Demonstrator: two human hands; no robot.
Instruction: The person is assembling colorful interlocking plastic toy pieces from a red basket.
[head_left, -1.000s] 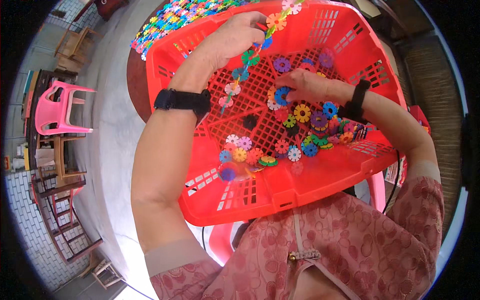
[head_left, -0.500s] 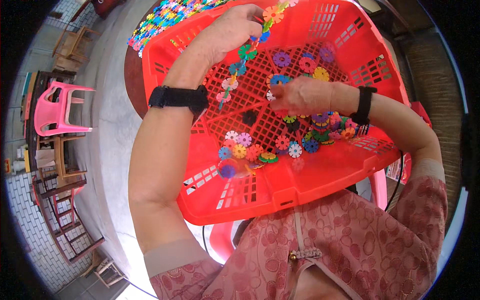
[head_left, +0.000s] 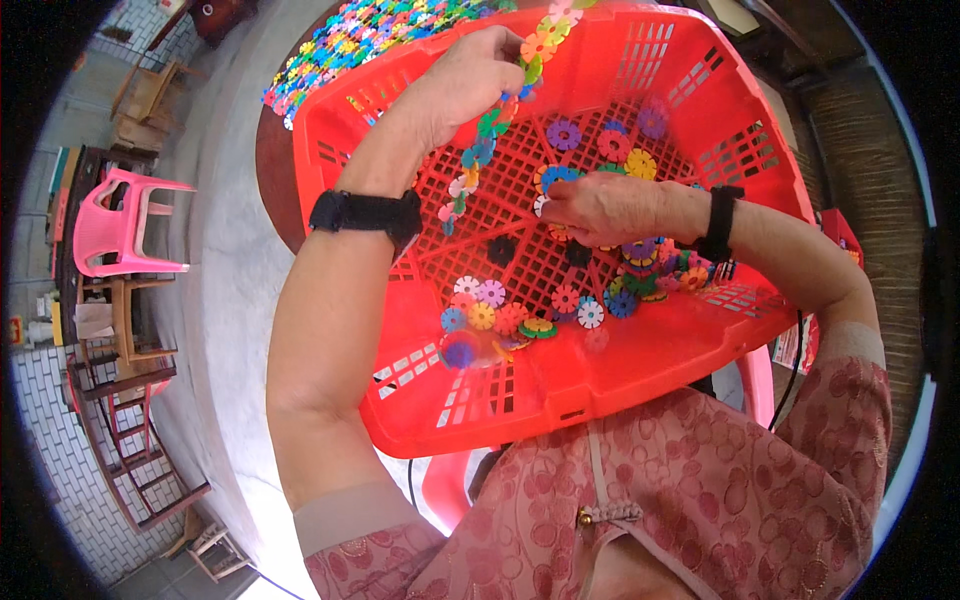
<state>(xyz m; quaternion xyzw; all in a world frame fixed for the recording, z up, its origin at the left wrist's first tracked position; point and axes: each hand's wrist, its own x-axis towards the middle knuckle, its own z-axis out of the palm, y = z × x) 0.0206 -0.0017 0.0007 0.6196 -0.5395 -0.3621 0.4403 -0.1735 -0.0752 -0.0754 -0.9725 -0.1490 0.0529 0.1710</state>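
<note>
My left hand point(head_left: 474, 80) is closed on a chain of linked plastic snowflake discs point(head_left: 481, 150), over the far left part of a red plastic basket point(head_left: 640, 385). Below the fingers, the chain's end dangles inside the basket; its other part runs up past the far rim. Deeper in the basket, my right hand point(head_left: 618, 208) has its fingers pinched together among loose discs. A blue disc point(head_left: 558, 178) shows right beside its fingertips. Whatever lies between those fingers is hidden. More loose discs point(head_left: 510, 318) lie along the basket's near side, in several colours.
Behind the basket, a mass of joined coloured discs point(head_left: 370, 50) covers part of a brown round table point(head_left: 275, 170). At left, a pink plastic chair point(head_left: 110, 222) and wooden stools point(head_left: 130, 320) stand on the grey floor point(head_left: 225, 250). A black cable point(head_left: 790, 370) hangs at the right.
The dangling chain has turned and swung slightly to the right. My right hand has shifted a little and its fingers are drawn closer together. The whole view has shifted slightly.
</note>
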